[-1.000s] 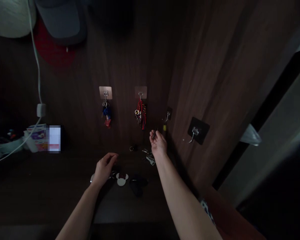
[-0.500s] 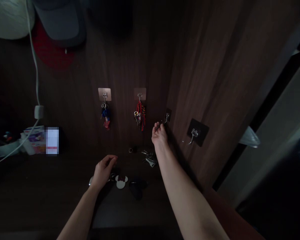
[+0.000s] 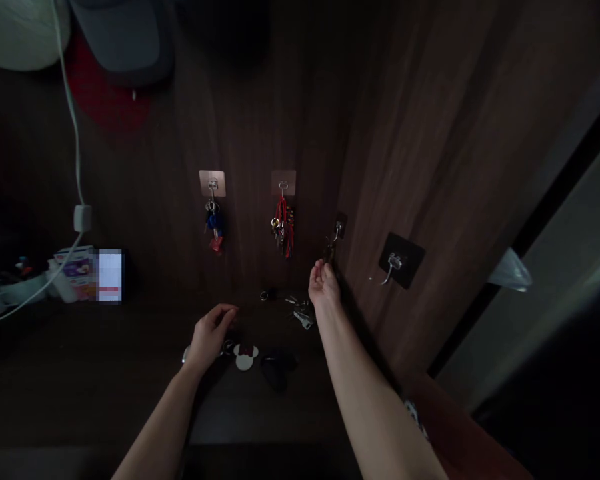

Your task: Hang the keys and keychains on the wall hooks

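On the right side panel, a dark bunch of keys hangs from a small metal hook. Just beneath it is my right hand, palm up, fingers loosely curled and apart; whether a fingertip still touches the keys is too dark to tell. My left hand hovers over the shelf with thumb and fingers drawn together, and nothing shows at their tips. Near it lie a white mouse-head-shaped tag and a black object. More loose keys and a ring lie farther back.
Two key bunches, one with a blue and red piece and one with a red cord, hang on the back panel. A larger bare hook sticks to the right panel. Boxes, a white cable and a cap are at left.
My right hand has come down a little from the small hook, and the dark keys now show hanging there above it. My left hand has stayed in nearly the same pose.
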A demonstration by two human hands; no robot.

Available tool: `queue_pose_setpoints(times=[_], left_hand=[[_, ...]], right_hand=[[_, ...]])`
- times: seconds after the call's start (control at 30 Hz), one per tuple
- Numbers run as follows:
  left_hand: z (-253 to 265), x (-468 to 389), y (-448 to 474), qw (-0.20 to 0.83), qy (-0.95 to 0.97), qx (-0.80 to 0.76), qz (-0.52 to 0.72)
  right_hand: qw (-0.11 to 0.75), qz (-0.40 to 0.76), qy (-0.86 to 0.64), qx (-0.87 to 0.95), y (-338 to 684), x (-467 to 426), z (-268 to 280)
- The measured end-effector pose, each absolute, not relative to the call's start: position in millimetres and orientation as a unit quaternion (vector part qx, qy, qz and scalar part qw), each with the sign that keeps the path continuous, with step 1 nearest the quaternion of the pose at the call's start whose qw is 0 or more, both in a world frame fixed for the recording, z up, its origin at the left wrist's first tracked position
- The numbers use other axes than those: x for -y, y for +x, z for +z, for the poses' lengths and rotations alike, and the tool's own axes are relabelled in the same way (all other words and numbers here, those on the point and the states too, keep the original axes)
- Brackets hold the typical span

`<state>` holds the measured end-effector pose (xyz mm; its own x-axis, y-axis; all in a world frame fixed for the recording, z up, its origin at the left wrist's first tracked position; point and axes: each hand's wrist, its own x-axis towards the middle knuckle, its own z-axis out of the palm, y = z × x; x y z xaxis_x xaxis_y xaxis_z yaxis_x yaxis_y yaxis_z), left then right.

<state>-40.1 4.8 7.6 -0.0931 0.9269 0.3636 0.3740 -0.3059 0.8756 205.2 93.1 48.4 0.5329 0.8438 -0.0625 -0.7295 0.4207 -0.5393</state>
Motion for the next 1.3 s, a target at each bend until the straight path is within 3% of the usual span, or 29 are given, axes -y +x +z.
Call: queue_pose_setpoints(times=[0.37, 0.5, 0.67, 0.97, 1.3], left_hand=[[13, 0, -38, 0.254, 0.622, -0.532, 0.516], [14, 2, -37, 0.246, 0.633, -0.540, 0.498], [16, 5, -35, 0.249, 0.631, -0.541, 0.496], [13, -3, -44, 0.295, 0.505, -0.520, 0.622], [9, -10, -67, 0.273, 0.313, -0.528, 0.740]], right_hand=[[0.798, 0.479, -0.328, 0.160, 201, -55, 22], [0.717, 0.483, -0.412, 0.287, 199, -35, 17], [0.539, 0.486, -0.472, 0.501, 195, -19, 16], [0.448, 0.448, -0.498, 0.592, 192, -15, 15], [0.591, 0.165, -0.567, 0.549, 208, -31, 2]])
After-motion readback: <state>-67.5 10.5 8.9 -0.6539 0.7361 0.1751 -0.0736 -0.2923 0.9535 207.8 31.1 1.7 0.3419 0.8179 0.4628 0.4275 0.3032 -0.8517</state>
